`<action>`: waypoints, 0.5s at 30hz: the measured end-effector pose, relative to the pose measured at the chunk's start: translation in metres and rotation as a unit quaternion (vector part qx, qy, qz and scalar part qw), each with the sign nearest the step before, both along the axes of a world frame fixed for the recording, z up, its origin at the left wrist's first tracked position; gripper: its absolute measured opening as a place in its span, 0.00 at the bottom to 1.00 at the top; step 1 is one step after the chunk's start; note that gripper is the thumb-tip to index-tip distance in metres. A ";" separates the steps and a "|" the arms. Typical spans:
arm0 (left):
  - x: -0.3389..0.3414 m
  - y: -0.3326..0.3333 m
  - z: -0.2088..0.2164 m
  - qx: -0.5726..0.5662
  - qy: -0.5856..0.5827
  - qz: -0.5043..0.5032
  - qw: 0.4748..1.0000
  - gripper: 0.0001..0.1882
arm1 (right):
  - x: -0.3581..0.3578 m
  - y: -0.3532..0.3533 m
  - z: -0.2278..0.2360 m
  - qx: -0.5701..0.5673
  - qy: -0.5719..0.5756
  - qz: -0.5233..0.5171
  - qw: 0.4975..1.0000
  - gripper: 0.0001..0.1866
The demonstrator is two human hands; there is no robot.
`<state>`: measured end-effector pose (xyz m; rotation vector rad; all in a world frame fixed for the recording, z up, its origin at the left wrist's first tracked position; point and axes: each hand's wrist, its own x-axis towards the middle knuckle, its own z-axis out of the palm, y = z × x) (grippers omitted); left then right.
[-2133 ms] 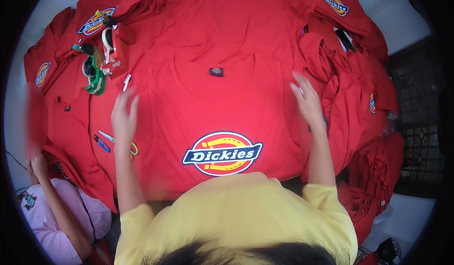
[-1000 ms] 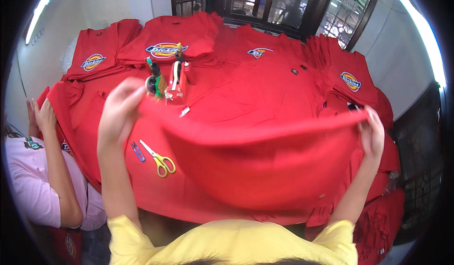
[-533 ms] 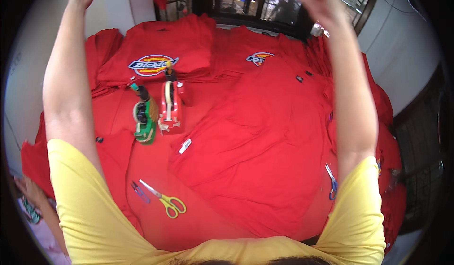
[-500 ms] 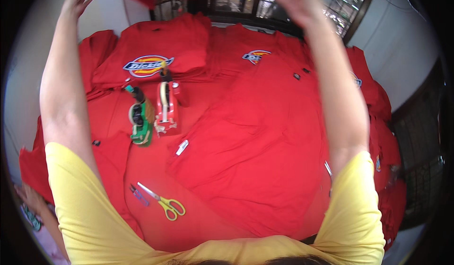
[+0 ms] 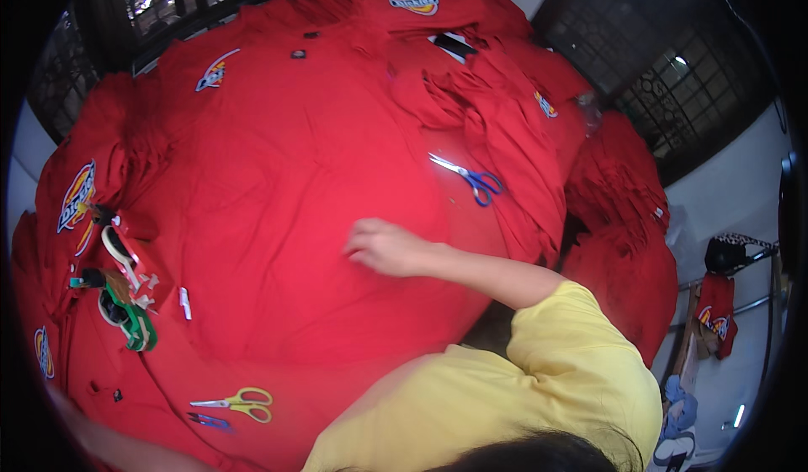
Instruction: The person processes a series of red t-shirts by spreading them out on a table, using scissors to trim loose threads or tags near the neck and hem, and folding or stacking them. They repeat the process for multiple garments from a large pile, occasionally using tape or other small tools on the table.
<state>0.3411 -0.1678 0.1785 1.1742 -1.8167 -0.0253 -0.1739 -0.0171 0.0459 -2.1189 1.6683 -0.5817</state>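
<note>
A large red shirt (image 5: 311, 160) with small dark buttons lies spread flat before me. Over its near right part is my right hand (image 5: 383, 246), its fingers loosely bent and apart, with nothing visible in them. At the lower left rim, a blurred forearm, which looks like my left, reaches outward; the fingers of my left hand are lost in the dark edge. Close to that arm lie yellow-handled scissors (image 5: 244, 405) and a small blue thread snipper (image 5: 209, 421). Blue-handled scissors (image 5: 475, 181) rest beyond my right hand.
A red tape dispenser (image 5: 130, 257) and a green tape dispenser (image 5: 126, 312) stand at the left, near a white tag (image 5: 184, 303). Folded red shirts with oval logos (image 5: 414, 1) line the far side. More red garments (image 5: 623, 278) are heaped at the right.
Both arms were raised, holding up a red garment at the top; that garment is no longer in my right hand, which has come down over the spread shirt. The view has turned right.
</note>
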 end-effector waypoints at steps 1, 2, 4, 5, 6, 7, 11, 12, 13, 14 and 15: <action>-0.027 0.035 -0.017 0.036 -0.066 -0.041 0.996 0.20 | -0.020 0.028 -0.004 0.000 0.014 -0.067 0.998 0.09; -0.047 0.058 -0.037 0.070 -0.125 -0.066 0.987 0.20 | -0.040 0.056 -0.011 -0.021 0.037 -0.123 0.991 0.08; -0.067 0.078 -0.074 0.110 -0.202 -0.069 0.971 0.19 | -0.066 0.105 -0.028 -0.020 0.029 -0.235 0.971 0.09; -0.067 0.081 -0.088 0.123 -0.223 -0.057 0.965 0.19 | -0.075 0.125 -0.036 -0.021 0.026 -0.278 0.960 0.10; -0.063 0.078 -0.100 0.133 -0.239 -0.043 0.961 0.18 | -0.080 0.141 -0.050 -0.048 0.021 -0.303 0.951 0.10; -0.057 0.074 -0.111 0.141 -0.251 -0.027 0.957 0.18 | -0.084 0.155 -0.067 -0.077 0.018 -0.328 0.941 0.11; 0.000 0.044 -0.129 0.160 -0.300 0.078 0.937 0.17 | -0.074 0.167 -0.083 -0.161 0.100 -0.316 0.930 0.13; 0.019 0.034 -0.130 0.160 -0.312 0.111 0.930 0.16 | -0.077 0.166 -0.082 -0.173 0.098 -0.314 0.928 0.13; 0.041 0.021 -0.130 0.161 -0.327 0.145 0.920 0.16 | -0.079 0.164 -0.082 -0.183 0.094 -0.311 0.928 0.13; 0.063 0.010 -0.132 0.169 -0.346 0.176 0.906 0.16 | -0.078 0.167 -0.083 -0.188 0.089 -0.308 0.928 0.13; 0.089 -0.003 -0.131 0.173 -0.369 0.209 0.889 0.15 | -0.078 0.168 -0.083 -0.185 0.086 -0.305 0.930 0.14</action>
